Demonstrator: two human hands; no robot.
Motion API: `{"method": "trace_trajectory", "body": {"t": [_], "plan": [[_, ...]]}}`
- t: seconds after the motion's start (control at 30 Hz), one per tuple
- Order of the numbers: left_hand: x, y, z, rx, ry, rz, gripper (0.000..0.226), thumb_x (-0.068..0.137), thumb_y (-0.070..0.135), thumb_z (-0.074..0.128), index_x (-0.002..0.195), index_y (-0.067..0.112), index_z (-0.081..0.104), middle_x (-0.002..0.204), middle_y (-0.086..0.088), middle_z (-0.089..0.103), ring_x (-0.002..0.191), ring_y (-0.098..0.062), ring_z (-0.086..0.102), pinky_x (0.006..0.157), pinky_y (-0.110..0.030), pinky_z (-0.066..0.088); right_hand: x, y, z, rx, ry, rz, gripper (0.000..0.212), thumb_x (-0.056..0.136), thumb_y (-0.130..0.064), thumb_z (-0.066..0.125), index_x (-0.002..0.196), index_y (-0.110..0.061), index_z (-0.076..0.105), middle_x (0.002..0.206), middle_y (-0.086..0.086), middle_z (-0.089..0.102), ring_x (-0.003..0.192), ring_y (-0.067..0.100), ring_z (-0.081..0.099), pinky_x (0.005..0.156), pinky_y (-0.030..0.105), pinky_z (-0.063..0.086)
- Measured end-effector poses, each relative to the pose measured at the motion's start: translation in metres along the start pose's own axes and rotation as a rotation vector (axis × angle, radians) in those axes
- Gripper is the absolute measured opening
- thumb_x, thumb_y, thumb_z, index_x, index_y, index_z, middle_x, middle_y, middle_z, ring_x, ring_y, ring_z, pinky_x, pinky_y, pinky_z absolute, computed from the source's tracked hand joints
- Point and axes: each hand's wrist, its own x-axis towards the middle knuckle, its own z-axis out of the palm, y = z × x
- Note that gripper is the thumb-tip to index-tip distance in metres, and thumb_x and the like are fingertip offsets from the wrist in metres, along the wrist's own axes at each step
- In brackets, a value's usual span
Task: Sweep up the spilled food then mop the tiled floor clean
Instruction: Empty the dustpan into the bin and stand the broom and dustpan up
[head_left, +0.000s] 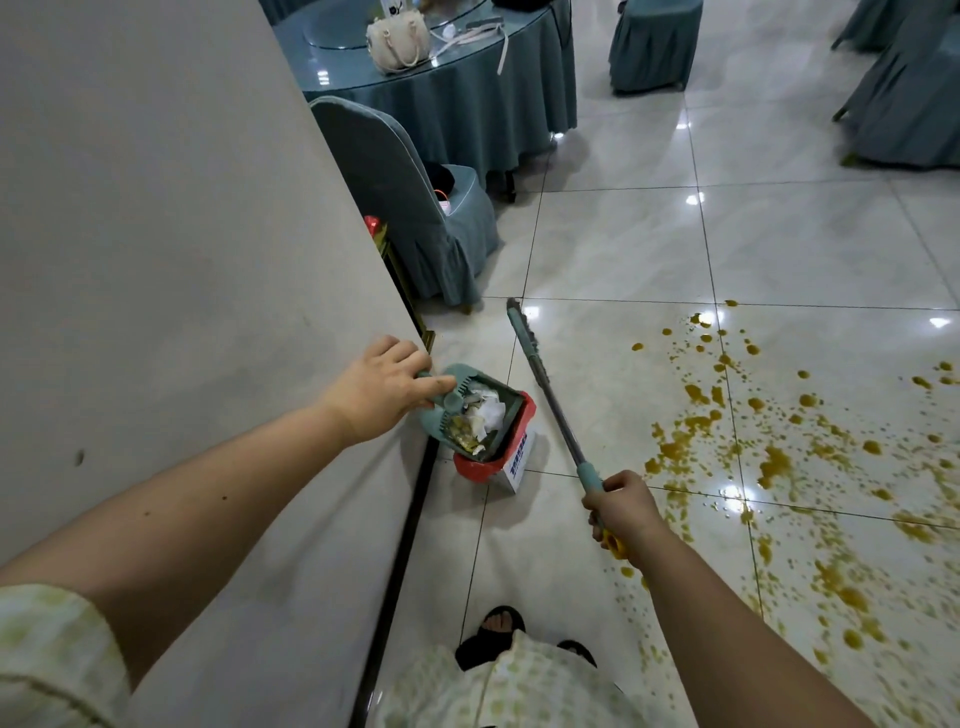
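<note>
My left hand (384, 387) grips the handle of a teal dustpan (467, 415) that is tilted over a red-lined bin (511, 441) by the wall; crumpled paper and food scraps lie in the pan. In my right hand (621, 509) is the teal and yellow grip of a broom (545, 384), its metal pole slanting up-left to the brush head, which rests on the floor beyond the bin. Orange-yellow spilled food (779, 457) is spattered over the glossy white tiles at the right, reaching from the middle right down to the lower right.
A grey wall (182, 260) with a black skirting fills the left. A teal-covered chair (410, 208) stands beyond the bin, behind it a round table (467, 93) bearing a cream handbag. More covered chairs (909, 104) stand at the top right. My sandalled feet are at the bottom.
</note>
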Motion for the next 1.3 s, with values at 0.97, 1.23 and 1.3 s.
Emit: {"method": "trace_trajectory", "body": {"t": [0.97, 1.23, 1.3], "plan": [[0.002, 0.032, -0.003, 0.145, 0.023, 0.094, 0.060, 0.066, 0.005, 0.077, 0.117, 0.025, 0.051, 0.090, -0.005, 0.058, 0.082, -0.027, 0.053, 0.083, -0.039, 0.036, 0.002, 0.021, -0.030, -0.010, -0.016, 0.005, 0.024, 0.087, -0.003, 0.057, 0.105, -0.010, 0.043, 0.077, 0.021, 0.057, 0.048, 0.024, 0.048, 0.044, 0.028, 0.041], [0.013, 0.013, -0.006, 0.126, 0.163, -0.156, 0.033, 0.084, 0.019, 0.069, 0.112, 0.025, 0.054, 0.087, -0.003, 0.062, 0.079, -0.027, 0.057, 0.075, -0.036, 0.036, -0.004, 0.009, -0.033, -0.014, -0.027, -0.009, 0.028, 0.087, -0.002, 0.059, 0.110, -0.007, 0.045, 0.075, 0.020, 0.058, 0.045, 0.022, 0.047, 0.037, 0.021, 0.036], [0.022, 0.003, -0.011, 0.113, 0.188, -0.297, 0.030, 0.083, 0.024, 0.072, 0.111, 0.024, 0.059, 0.089, -0.003, 0.065, 0.079, -0.027, 0.059, 0.074, -0.036, 0.033, -0.005, 0.001, -0.040, -0.012, -0.030, -0.009, 0.029, 0.087, -0.002, 0.061, 0.111, -0.007, 0.045, 0.075, 0.020, 0.058, 0.045, 0.022, 0.047, 0.036, 0.021, 0.036]]}}
